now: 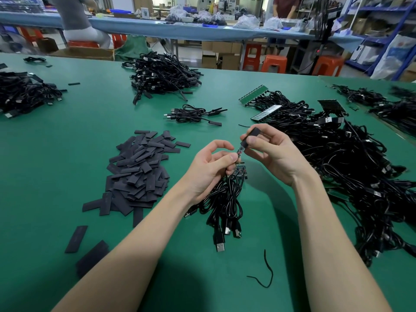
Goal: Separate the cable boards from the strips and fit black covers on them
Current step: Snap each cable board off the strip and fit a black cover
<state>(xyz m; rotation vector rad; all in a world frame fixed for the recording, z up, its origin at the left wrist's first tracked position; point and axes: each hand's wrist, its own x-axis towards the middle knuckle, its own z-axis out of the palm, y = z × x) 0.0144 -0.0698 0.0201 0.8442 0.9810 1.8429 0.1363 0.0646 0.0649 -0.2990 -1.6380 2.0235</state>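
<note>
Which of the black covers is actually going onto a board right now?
The black cover pinched in the right hand; every other cover lies loose on the green table.

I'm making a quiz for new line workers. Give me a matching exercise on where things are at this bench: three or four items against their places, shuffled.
Items:
1. black cover
2. pile of loose covers
3. cable bundle
4. green strips

Places:
A. on the mat left of the hands
B. pinched in the right hand
C. far right, on the big cable heap
D. hanging from the left hand

Pairs: 1-B, 2-A, 3-D, 4-C
</note>
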